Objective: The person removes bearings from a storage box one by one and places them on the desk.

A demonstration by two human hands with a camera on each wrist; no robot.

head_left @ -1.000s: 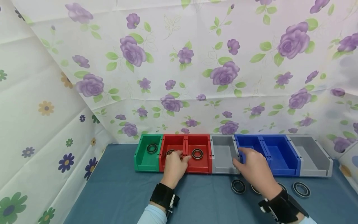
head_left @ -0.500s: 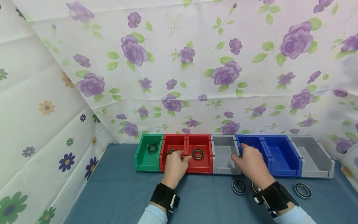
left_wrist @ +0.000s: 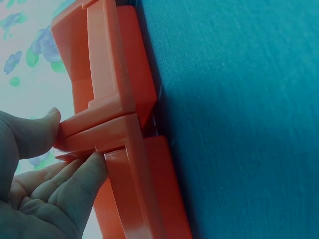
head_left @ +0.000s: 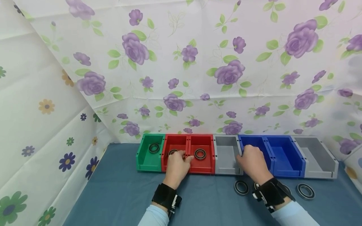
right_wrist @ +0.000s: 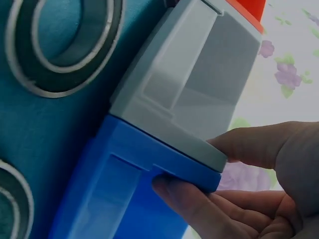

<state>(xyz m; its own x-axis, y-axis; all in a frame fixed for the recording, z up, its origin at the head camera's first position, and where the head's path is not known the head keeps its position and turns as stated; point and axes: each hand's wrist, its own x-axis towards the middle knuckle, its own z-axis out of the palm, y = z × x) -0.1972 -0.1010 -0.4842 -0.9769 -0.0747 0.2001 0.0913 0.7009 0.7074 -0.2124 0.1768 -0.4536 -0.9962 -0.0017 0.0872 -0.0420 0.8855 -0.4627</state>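
My left hand (head_left: 176, 166) pinches the adjoining side walls of two red bins. In the left wrist view, the thumb lies on one side of the doubled wall (left_wrist: 94, 129) and the fingers on the other. A black-rimmed ring bearing (head_left: 195, 153) lies in the right red bin (head_left: 200, 168); another in the left red bin (head_left: 175, 141) is partly covered by my hand. My right hand (head_left: 254, 161) pinches the touching walls of a grey bin (head_left: 226, 149) and a blue bin (right_wrist: 134, 134), thumb in the grey one, fingers in the blue.
A green bin (head_left: 144, 164) holding a bearing (head_left: 149, 148) begins the row; another blue bin (head_left: 282, 153) and a grey one (head_left: 314, 153) end it. Several bearings lie on the blue cloth in front, including one (head_left: 235, 188) and another (head_left: 298, 191); my right wrist partly hides others.
My right hand has gone from spread fingers over the grey and blue bins to gripping their shared walls, its forearm shifting left. The left hand has kept its hold.
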